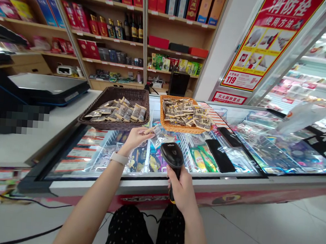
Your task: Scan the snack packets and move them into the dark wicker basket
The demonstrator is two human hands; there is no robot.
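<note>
My left hand (136, 138) pinches the edge of a small clear snack packet (158, 136) above the freezer's glass top. In my right hand (183, 186) is a black barcode scanner (173, 154), gripped by its handle, its head pointing toward the packet. A dark brown wicker basket (107, 125) lies beyond my left hand, with several similar snack packets (121, 111) piled mostly in its right part. To its right, an orange wicker basket (179, 129) holds a heap of packets with dark printed labels (186, 110).
A black phone (219, 155) and another dark phone-like slab (230, 136) lie on the glass right of the scanner. At left stands a counter scale (51, 86). Shelves of boxes and bottles (133, 27) rise behind the freezer (152, 191). A cable (156, 219) hangs near my knees.
</note>
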